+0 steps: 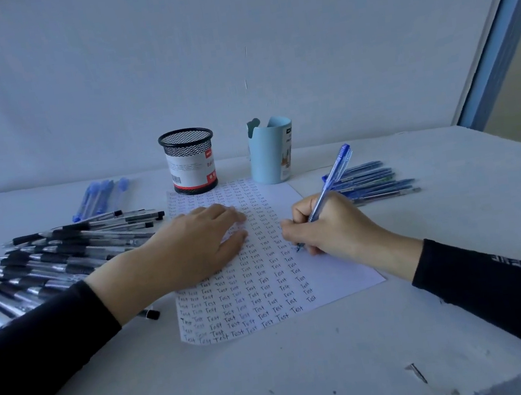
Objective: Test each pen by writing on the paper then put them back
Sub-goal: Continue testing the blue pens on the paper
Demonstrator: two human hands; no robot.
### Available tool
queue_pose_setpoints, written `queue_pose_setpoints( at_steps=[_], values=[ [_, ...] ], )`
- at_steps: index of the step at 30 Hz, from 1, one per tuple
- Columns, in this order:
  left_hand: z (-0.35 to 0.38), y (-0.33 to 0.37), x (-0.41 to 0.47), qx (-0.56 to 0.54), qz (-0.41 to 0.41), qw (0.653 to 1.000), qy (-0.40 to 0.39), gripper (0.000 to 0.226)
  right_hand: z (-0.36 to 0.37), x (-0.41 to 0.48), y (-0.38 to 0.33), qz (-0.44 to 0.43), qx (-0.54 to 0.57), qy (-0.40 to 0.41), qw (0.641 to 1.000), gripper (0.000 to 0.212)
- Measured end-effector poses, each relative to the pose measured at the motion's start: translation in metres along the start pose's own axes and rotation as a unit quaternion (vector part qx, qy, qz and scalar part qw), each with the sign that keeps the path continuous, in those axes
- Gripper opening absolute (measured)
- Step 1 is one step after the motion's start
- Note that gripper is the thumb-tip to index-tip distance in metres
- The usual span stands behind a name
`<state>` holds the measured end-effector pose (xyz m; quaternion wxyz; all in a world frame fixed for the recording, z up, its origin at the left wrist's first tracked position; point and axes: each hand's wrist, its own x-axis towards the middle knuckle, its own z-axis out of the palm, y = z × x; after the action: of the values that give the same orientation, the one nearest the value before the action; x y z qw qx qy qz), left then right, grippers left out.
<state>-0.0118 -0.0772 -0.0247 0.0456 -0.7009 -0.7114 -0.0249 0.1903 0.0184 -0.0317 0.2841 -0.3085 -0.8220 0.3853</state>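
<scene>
Now: testing step; right hand (332, 224) grips blue pen (329, 185), tip on paper (338, 273) at mid-table.
Left hand (198, 238): flat, fingers straight, pressing paper.
Next: likely lay pen beside right-side blue pens (380, 186).

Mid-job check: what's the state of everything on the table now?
Right hand: grips blue pen, tip on paper.
Left hand: flat, pressing paper.
Paper: mostly covered in "Test".
Mesh cup: upright, no pens showing.
Blue cup: upright, no pens showing.
Black pens: lying left of paper.
Spare blue pens: lying right of paper.
</scene>
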Motion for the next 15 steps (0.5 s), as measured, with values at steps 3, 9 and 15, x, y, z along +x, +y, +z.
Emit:
queue_pose_setpoints(
  at_steps=[3,9,15],
  values=[
    [0.0007,-0.0006,0.0004,0.002,0.000,1.000,-0.001,0.053,0.0011,0.0001,0.0000,0.001,-0.002,-0.010,1.000,0.043],
    [0.0004,0.0004,-0.0006,0.001,0.001,1.000,0.003,0.052,-0.0010,-0.0001,-0.0013,-0.002,-0.002,-0.005,1.000,0.044],
    [-0.0007,0.0016,-0.0013,-0.003,0.002,1.000,0.005,0.053,-0.0011,-0.0004,-0.0033,0.005,-0.006,-0.013,1.000,0.046]
  ],
)
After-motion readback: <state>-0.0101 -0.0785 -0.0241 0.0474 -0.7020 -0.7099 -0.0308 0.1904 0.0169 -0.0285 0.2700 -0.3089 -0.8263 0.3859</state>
